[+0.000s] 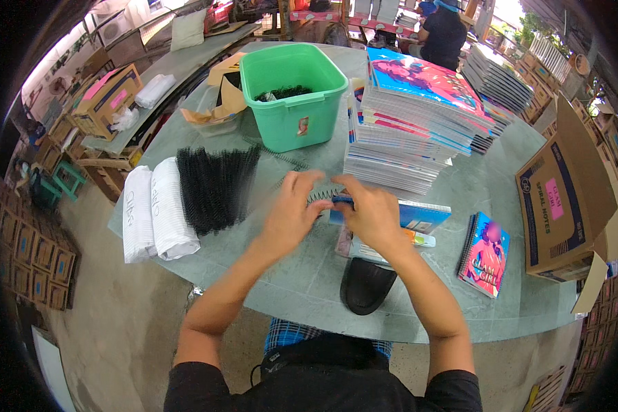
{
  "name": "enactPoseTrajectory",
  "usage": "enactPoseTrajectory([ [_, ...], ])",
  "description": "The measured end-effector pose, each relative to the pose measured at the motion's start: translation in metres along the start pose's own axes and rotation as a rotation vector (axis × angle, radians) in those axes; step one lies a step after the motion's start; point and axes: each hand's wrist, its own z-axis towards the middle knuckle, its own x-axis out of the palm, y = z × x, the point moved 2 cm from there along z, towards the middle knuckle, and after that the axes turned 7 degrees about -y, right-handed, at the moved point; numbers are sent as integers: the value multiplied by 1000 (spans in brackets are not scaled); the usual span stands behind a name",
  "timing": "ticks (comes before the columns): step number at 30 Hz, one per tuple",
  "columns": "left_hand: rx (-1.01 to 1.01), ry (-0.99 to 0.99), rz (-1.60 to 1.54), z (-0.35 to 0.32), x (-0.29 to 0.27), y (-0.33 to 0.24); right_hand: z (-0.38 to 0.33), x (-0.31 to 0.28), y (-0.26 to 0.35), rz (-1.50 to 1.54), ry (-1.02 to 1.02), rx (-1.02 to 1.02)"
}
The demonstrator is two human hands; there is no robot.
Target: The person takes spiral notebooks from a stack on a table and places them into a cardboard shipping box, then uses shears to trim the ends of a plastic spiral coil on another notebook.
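Observation:
Over the middle of the table, my left hand (290, 214) pinches a thin dark spiral binding coil (321, 196), slightly blurred by motion. The coil stretches across to the edge of a blue-covered notebook (424, 214). My right hand (372, 214) is closed at that notebook's left end, thumb and forefinger around its edge and close to the coil's end. How far the coil is threaded into the pages cannot be seen. Under my right wrist lie a white tube (422, 239) and a black rounded object (369, 285) like a slipper sole.
A green bin (294, 123) of black coils stands ahead. Left are a coil bundle (216, 189) and white wrapped rolls (174, 206). Tall notebook stacks (398, 141) rise at far right, near a bound notebook (485, 254) and an open carton (559, 199). Another person (443, 36) sits beyond.

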Motion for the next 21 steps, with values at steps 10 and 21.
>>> enactPoseTrajectory([
  [10,43,375,143,20,-32,18,6,-10,2,200,-51,-15],
  [21,32,575,-91,-116,80,-13,-4,-23,-2,16,-153,-76],
])
